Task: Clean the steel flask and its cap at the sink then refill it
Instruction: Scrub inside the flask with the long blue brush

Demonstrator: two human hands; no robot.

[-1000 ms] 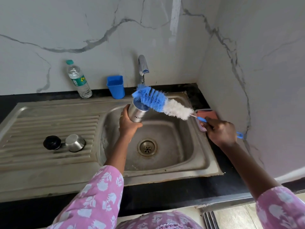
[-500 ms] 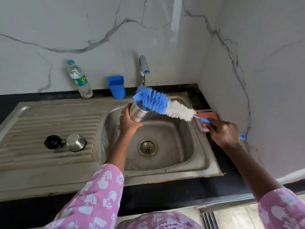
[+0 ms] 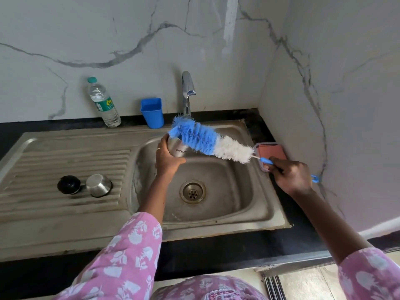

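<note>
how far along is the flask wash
Done: the flask is opened; its steel cap and black stopper lie on the drainboard. In hand: the left hand grips the flask over the sink bowl, the right hand holds the bottle brush at its mouth. Left: scrubbing, the cap, rinsing, refilling.

Black counter [image 3: 194,256], inset steel sink [image 3: 65,230]; black stopper [image 3: 68,184], steel cap [image 3: 99,185] on the drainboard; water bottle [image 3: 104,103], blue cup [image 3: 152,113] behind.
</note>
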